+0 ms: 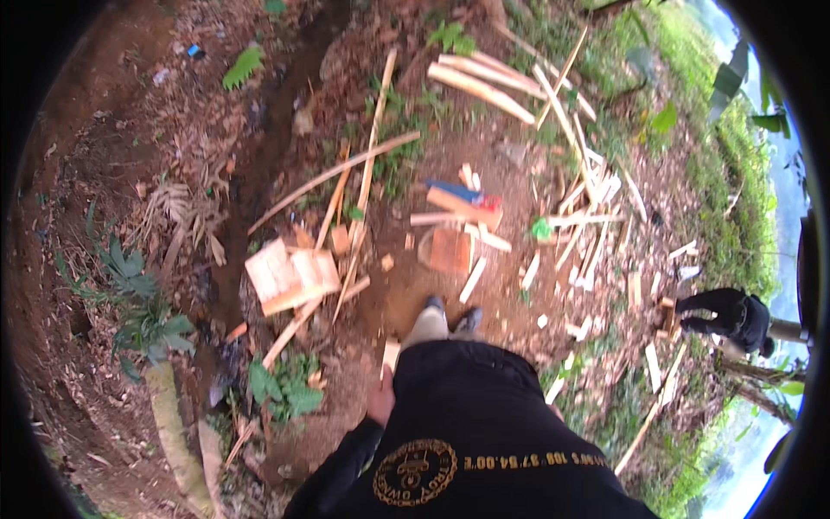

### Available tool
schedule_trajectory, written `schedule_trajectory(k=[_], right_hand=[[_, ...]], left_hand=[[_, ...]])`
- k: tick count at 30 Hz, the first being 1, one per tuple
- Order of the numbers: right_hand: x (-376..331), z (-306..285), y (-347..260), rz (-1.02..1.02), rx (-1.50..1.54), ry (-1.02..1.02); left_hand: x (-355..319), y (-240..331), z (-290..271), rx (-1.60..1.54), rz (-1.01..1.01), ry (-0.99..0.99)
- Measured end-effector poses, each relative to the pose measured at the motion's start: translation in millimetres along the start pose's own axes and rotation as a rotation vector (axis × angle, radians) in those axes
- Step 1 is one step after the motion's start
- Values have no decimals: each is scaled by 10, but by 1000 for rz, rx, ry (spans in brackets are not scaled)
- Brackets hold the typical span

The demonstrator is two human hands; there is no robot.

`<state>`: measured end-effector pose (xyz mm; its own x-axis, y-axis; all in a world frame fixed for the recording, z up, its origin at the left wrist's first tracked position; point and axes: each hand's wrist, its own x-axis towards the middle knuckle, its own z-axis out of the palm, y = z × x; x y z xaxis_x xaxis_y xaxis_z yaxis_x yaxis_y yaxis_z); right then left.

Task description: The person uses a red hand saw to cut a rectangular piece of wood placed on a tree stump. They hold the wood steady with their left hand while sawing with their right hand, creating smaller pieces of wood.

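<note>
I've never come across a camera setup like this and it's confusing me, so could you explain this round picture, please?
There's no machine here, just a person using bare hands. The camera sits on their head and looks down; its wide fisheye lens makes the picture round and bends straight edges. The large dark shape below is the wearer's black top. Their left hand appears to hold a pale wood piece; the right hand can't be made out. On the earth ground ahead lie a reddish wood block, a stack of pale boards to the left, and scattered sticks. Another person bends over at the far right.
</note>
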<state>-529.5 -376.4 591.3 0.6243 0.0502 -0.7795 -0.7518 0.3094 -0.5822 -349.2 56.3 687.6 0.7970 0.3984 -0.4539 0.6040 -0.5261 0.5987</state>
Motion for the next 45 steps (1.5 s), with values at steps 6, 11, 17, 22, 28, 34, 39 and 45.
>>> schedule_trajectory(k=[6,11,17,22,28,34,39,45], right_hand=[[237,262,-286,34,-23,23],[465,637,-792,66,-1,-200],[781,726,-750,91,-161,-286],[1015,651,-1258,212,-847,-464],[1019,1091,-1424,22,-652,-235],[1214,1268,-995,-284,-838,0],[1458,1468,-881,-226,-1373,-268],[1463,1632,-497,-206,-1213,-166]], left_hand=[[-161,-182,-219,-93,-175,-173],[-200,-50,-250,6,-54,44],[-398,150,-541,144,-251,-109],[-165,-355,-378,233,-239,-223],[59,-574,-249,-302,-236,-542],[290,-729,-223,247,150,-207],[253,-1529,-83,454,246,-67],[710,-1495,-578,618,524,-146]])
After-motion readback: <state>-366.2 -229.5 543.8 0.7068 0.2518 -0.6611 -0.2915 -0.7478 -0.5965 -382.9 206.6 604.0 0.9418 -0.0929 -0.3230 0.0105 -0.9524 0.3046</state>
